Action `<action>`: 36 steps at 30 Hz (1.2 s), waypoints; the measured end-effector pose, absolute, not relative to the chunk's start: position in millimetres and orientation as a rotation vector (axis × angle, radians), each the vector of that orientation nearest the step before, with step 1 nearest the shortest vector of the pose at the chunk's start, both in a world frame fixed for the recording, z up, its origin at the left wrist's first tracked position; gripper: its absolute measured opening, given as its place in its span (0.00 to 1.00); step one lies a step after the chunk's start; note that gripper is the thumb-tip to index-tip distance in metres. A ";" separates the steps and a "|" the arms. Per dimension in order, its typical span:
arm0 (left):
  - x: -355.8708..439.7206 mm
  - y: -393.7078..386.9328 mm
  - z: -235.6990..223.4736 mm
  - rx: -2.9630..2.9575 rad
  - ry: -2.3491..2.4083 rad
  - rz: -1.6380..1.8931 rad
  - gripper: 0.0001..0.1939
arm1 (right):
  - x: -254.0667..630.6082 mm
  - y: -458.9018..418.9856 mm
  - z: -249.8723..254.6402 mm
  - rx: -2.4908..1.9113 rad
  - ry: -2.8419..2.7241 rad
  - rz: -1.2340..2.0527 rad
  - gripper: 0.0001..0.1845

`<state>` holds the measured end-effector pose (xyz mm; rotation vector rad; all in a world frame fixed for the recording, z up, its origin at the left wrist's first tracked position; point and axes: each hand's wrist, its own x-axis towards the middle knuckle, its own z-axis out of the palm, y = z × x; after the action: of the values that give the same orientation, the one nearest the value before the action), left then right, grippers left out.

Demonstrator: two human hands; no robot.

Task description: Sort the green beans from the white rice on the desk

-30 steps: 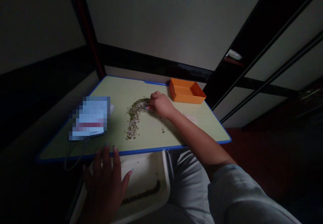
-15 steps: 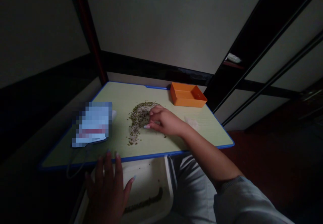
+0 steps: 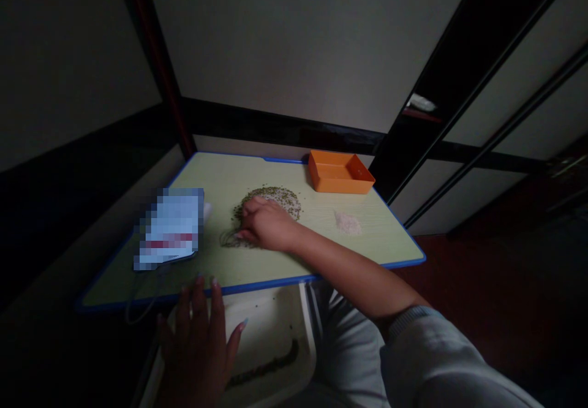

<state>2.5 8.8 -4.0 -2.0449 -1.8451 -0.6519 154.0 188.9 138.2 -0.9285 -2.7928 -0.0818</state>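
My right hand is low over a spread pile of mixed small green beans and pale rice-like grains on a pale tabletop. Its fingers are curled in at the pile's left side; what lies between them is hidden. Grains by the thumb look streaked by motion. Lower left, my left hand has its fingers spread, above a white tub at the table's near edge, with nothing in it. A dark band of beans lies in the tub. Right of the pile is a small heap of pale grains.
An orange open box stands at the table's back right. A pixelated flat device, seemingly a phone, leans at the left, with a thin cable loop below it. Behind the table rises a pale wall with a dark band.
My right hand has moved left across the pile, uncovering its right part and the pale heap. Grains at the near left have shifted. My left hand stays about where it was.
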 end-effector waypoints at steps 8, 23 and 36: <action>4.2 9.9 -5.7 -2.030 -1.817 -0.702 0.45 | 151.4 218.9 139.0 -1.133 -2.751 -0.099 0.16; 4.0 9.5 -5.0 -2.043 -1.865 -0.681 0.43 | 210.8 244.7 158.7 -1.391 -2.468 -0.160 0.18; 1.6 8.8 -1.2 -2.013 -1.771 -0.686 0.45 | 152.3 264.9 149.8 -1.116 -2.809 -0.027 0.18</action>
<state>1.6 8.8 -1.2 -2.0130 -1.7709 -0.6860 152.3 264.9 149.8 -1.1158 -2.8091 -0.0267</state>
